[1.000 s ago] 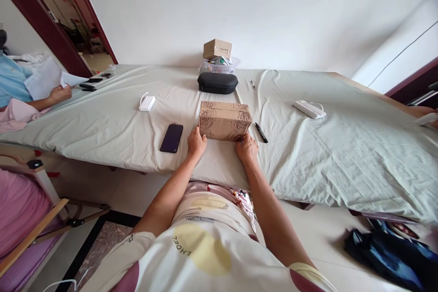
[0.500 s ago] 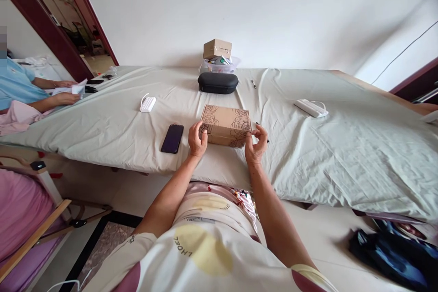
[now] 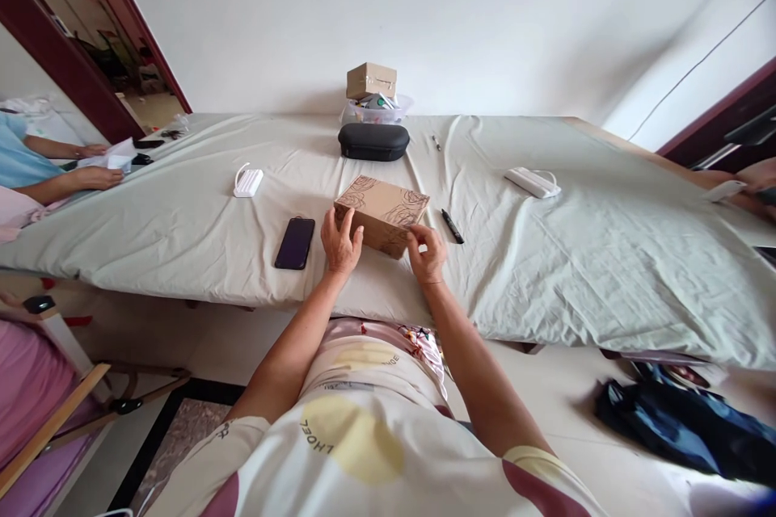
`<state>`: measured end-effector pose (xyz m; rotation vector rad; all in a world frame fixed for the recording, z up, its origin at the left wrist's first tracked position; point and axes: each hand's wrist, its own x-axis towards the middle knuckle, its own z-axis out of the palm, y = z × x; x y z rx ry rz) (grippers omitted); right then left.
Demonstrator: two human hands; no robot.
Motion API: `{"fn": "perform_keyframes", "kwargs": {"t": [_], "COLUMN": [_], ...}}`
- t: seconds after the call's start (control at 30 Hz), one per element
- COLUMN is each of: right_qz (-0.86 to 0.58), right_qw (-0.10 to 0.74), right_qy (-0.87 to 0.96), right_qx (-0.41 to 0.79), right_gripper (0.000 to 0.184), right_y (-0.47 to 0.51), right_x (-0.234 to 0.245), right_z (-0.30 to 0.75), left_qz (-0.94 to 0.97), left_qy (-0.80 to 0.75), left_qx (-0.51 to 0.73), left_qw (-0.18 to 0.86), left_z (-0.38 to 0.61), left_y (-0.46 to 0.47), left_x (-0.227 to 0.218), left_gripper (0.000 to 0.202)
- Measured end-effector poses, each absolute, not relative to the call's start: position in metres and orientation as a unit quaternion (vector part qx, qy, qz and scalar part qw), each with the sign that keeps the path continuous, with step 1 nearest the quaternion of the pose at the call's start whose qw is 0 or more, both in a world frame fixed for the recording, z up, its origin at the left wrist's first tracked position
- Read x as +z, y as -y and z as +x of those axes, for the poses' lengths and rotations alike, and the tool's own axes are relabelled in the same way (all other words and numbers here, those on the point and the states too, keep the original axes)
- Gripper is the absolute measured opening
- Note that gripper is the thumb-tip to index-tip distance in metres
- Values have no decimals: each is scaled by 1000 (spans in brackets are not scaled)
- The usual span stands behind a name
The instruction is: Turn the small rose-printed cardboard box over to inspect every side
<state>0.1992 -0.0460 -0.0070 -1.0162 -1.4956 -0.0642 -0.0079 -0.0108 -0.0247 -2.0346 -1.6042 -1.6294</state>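
A brown cardboard box [image 3: 383,202] with dark rose line drawings on its lid lies closed and at a slant near the table's front edge. My left hand [image 3: 341,242] holds its front left corner, with the thumb apart from the fingers. At the front right corner, my right hand [image 3: 427,252] grips the edge between thumb and bent fingers. A black marker [image 3: 452,226] lies to the right of the box. Left of my left hand is a dark-screened phone [image 3: 295,243].
Behind the box are a black hard case [image 3: 373,142] and a plastic basket [image 3: 403,107] topped by a small carton [image 3: 371,81]. White corded blocks lie left [image 3: 248,182] and right [image 3: 532,182]. A person's hands [image 3: 100,176] hold paper at far left; another person's hand shows far right.
The box has turned, its front right corner swinging toward me and to the left. My right hand moved with it, and the marker now shows fully. The whole view shifted slightly.
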Motion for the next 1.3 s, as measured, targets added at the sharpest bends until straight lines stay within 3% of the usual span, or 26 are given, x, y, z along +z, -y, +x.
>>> {"fn": "perform_keyframes", "kwargs": {"t": [0.2,0.3,0.6,0.73,1.0,1.3], "right_qz": [-361,-384,-581,-607,-599,-460], "right_qw": [505,495,600,592,562,710], "right_qy": [784,779,545,526,556,499], "right_qx": [21,35,67,68,129,186], "right_gripper": [37,41,53,46,57,56], "right_y": [55,53,34,30,32,25], "right_x": [-11,-14,-18,-20,-19,-20], "right_z": [173,173,208,215,209,212], "left_qz": [-741,-760,-745,-725,-697,-658], "left_qy": [430,398,377,390,394,413], "left_qx": [-516,-514,-550,-567,-594,-577], "left_qw": [11,-2,-7,-36,-80,-254], "left_z": [-1,2,0,-2,-8,-5], "left_y": [18,19,15,13,12,6], "left_x": [-22,-22,-25,-26,-23,-36], "left_gripper": [62,58,50,52,57,53]}}
